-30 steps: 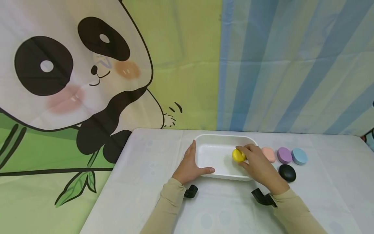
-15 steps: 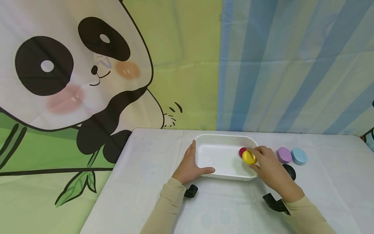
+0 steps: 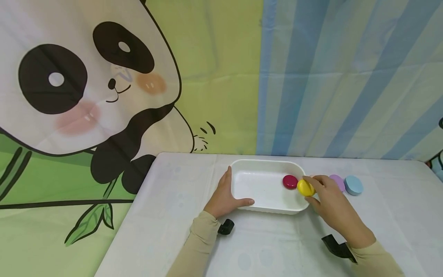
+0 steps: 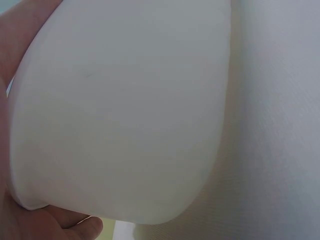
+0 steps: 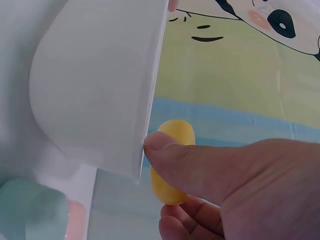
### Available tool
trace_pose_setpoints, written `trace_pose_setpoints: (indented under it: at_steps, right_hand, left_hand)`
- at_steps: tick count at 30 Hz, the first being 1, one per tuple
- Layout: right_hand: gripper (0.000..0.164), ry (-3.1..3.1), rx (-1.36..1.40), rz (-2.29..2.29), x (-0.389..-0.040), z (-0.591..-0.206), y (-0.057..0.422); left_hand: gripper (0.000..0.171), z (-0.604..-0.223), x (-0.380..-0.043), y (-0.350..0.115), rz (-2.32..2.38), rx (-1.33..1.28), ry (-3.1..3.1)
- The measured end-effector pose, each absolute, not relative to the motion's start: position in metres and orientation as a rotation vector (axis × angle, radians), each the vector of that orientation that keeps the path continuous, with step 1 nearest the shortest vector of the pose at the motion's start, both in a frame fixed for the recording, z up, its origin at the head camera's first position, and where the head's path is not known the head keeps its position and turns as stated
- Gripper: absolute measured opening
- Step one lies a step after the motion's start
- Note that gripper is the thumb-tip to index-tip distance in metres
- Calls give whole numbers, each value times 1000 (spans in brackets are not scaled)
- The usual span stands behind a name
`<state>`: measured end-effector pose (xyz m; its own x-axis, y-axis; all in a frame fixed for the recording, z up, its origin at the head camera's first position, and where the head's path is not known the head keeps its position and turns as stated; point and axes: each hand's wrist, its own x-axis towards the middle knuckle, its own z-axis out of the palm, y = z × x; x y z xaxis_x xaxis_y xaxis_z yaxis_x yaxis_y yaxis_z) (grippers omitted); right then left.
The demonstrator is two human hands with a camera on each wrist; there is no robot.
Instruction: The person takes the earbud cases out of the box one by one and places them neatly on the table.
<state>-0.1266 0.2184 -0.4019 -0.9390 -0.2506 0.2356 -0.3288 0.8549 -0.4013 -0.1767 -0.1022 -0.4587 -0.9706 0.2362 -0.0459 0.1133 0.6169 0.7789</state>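
In the head view my left hand (image 3: 223, 196) grips the left end of a white tray (image 3: 263, 208), thumb over the front rim; the left wrist view shows its fingers curled at the tray's end. My right hand (image 3: 333, 204) pinches a yellow round disc (image 3: 305, 187) between thumb and fingers, right at the tray's right rim. Seen from the right wrist, the yellow disc (image 5: 175, 131) is thick with rounded edges and stands above the rim. Inside the tray, near its right end, lies a dark red disc (image 3: 290, 182).
Beyond my right hand sit a purple disc (image 3: 337, 182) and a light blue disc (image 3: 354, 185). A pink piece (image 5: 76, 220) and a green piece (image 5: 35, 210) show low in the right wrist view. A panda-print cloth (image 3: 221, 77) hangs behind the table (image 3: 194, 169).
My right hand has moved right with the yellow disc, from over the tray to its right rim. The red disc has come into view; the black disc is now hidden. The left hand stays put.
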Motion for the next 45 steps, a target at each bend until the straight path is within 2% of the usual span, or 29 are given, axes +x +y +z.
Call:
trace_pose_setpoints:
  at_steps: [8,19,25,39,45]
  right_hand:
    - [67,-2727,498,582,-121,-405,235]
    - [63,-2684,506,538,-114,-412,255]
    - [66,-2662,507,510,-109,-416,265]
    - [65,-2717,416,442,-99,-426,285]
    - [65,-2838,291,454,-96,-428,295]
  left_hand:
    - [139,-458,-176,-102,1279,290,2693]
    - [139,-458,-176,-102,1273,293,2692]
    - [139,-458,-176,-102,1278,295,2695]
    - [139,-458,-175,-102,1279,285,2688]
    - [138,-458,-175,-103,1278,288,2684]
